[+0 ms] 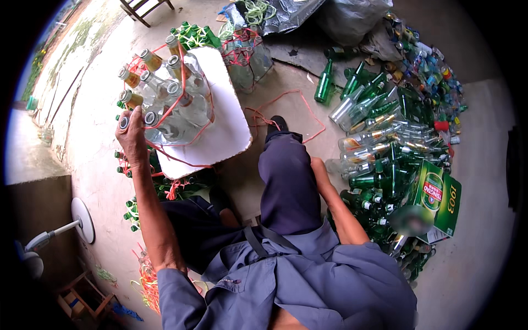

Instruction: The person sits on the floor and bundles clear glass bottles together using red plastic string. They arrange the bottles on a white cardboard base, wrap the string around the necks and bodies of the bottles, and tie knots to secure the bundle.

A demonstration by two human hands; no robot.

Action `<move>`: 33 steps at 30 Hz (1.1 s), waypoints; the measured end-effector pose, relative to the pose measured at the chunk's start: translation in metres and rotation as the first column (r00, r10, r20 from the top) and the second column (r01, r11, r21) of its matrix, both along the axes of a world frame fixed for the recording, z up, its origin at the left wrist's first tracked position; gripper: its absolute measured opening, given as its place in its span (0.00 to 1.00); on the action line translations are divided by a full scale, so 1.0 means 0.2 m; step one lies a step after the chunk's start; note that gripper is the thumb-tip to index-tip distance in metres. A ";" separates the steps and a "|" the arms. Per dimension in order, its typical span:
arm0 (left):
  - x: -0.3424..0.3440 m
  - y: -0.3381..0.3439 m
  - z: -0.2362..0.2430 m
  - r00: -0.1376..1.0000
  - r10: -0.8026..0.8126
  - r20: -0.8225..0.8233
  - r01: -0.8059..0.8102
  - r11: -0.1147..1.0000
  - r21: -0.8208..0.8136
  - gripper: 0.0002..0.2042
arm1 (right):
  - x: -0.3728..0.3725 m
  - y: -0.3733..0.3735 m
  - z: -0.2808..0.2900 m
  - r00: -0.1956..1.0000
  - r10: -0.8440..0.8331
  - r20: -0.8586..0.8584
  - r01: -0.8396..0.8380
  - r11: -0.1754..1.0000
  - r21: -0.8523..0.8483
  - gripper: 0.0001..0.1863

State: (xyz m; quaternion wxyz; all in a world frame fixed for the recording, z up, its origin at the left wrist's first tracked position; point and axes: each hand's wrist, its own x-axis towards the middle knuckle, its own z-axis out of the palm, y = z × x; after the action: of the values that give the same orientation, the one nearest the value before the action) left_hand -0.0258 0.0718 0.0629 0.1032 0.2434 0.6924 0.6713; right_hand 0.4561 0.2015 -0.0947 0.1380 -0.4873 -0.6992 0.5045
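My left hand (132, 136) is closed around the neck of a glass bottle at the near left corner of a cluster. The other clear glass bottles (190, 107) in that cluster stand upright on a white board (231, 132), several with yellowish neck labels. Red plastic string (181, 99) runs around and between them, and a strand hangs over the board's near edge. My right hand (316, 163) is down beside my right knee; the leg hides its fingers.
A loop of red string (308, 104) lies on the floor ahead. Green and clear bottles (379, 137) lie heaped at the right, with a green carton (440, 195) on them. Tied clear bottles (247, 60) stand beyond the board. A white-based pedestal fan (82, 220) is at the left.
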 end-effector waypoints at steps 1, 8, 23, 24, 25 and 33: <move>-0.01 -0.01 -0.01 1.000 0.015 0.017 -0.015 1.000 0.008 0.12 | 0.05 -0.08 -0.02 1.000 -0.009 -0.022 0.008 0.999 -0.042 0.13; 0.00 0.01 0.00 0.999 0.036 -0.028 -0.037 0.998 -0.057 0.10 | 0.49 -0.29 -0.49 0.922 -0.352 0.164 0.388 0.854 -0.346 0.28; 0.06 0.00 0.04 0.998 0.019 -0.060 -0.019 1.000 -0.001 0.10 | 0.96 0.33 -0.53 0.630 -0.771 0.095 0.775 0.615 -0.144 0.24; 0.07 0.00 0.04 0.998 0.024 -0.055 -0.024 1.000 0.000 0.11 | 0.94 0.32 -0.52 0.628 -0.774 0.079 0.777 0.617 -0.125 0.20; 0.07 0.01 0.04 0.999 0.023 -0.049 -0.023 1.000 0.005 0.11 | 0.93 0.32 -0.51 0.620 -0.782 0.061 0.783 0.613 -0.103 0.17; 0.06 0.01 -0.01 0.999 0.024 -0.044 -0.022 0.998 0.058 0.12 | 0.57 0.31 -0.11 0.888 -0.449 0.094 0.449 0.893 0.028 0.12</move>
State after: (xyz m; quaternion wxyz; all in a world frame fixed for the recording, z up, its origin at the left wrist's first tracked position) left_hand -0.0147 0.0734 0.0601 0.0729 0.2533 0.6776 0.6866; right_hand 0.5698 0.2640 -0.1171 0.2177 -0.6595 -0.5750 0.4325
